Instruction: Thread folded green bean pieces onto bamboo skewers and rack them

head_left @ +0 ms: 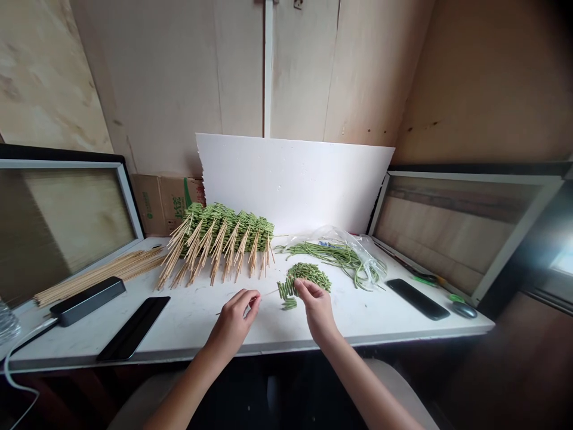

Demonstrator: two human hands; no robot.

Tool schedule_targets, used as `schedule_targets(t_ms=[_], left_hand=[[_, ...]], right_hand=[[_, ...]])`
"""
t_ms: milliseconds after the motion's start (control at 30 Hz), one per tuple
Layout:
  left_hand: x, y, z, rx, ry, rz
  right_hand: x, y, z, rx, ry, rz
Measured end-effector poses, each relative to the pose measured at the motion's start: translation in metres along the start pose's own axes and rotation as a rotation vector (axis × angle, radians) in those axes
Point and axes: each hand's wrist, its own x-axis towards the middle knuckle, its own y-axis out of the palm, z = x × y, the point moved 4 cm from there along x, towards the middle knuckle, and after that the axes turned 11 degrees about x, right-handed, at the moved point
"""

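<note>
My left hand (237, 312) pinches a thin wooden skewer (269, 292), which points right over the white table. Short green bean pieces (285, 289) sit in a row on the skewer's far part. Against the end of that row, my right hand (317, 306) is closed with thumb and fingertips on a bean piece, mostly covered by the fingers. Just behind the right hand lies a heap of cut green beans (316, 273). A few loose pieces (289, 304) rest below the row. Left of centre, many loaded bean skewers (228, 224) are stacked, their bare stick ends toward me.
Uncut long beans (329, 252) lie by a clear plastic bag (364, 251). Bare skewers (105, 270), a dark box (88, 300) with a cable and a black tablet-like slab (134, 328) are left. A phone (418, 298) and mouse (464, 309) are right. A white board (290, 179) stands behind.
</note>
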Motion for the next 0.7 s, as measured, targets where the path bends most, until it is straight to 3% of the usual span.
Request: schedule_targets(t_ms=[233, 467, 567, 700], left_hand=[[0.004, -0.006, 0.007, -0.009, -0.068, -0.043], [0.005, -0.002, 0.024, -0.044, -0.122, -0.065], [0.005, -0.002, 0.024, -0.043, -0.120, -0.064], [0.004, -0.002, 0.024, -0.042, -0.122, -0.047]], right_hand=[[0.010, -0.003, 0.004, -0.139, -0.031, 0.086], [0.015, -0.016, -0.009, -1.023, -0.381, 0.381], [0.013, -0.020, -0.018, -1.217, -0.435, 0.419], [0.013, -0.020, -0.027, -1.312, -0.459, 0.429]])
